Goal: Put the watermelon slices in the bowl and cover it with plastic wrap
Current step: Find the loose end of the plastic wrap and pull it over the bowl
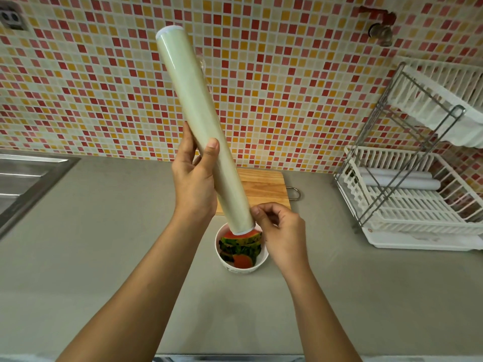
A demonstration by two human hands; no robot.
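The plastic wrap roll (201, 131) was held tilted over the bowl (263, 257) of watermelon slices (240, 248), gripped by the left hand (194, 178). The right hand (281, 231) was curled at its lower end, pinch uncertain. The thin, clingy film was judged best taken by its edge.

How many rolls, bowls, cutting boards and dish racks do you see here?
Plastic wrap roll, gripped by the left hand: 1
Dish rack: 1
White rolls lying in it: 2
Bowl: 1
Cutting board: 1
Total: 6
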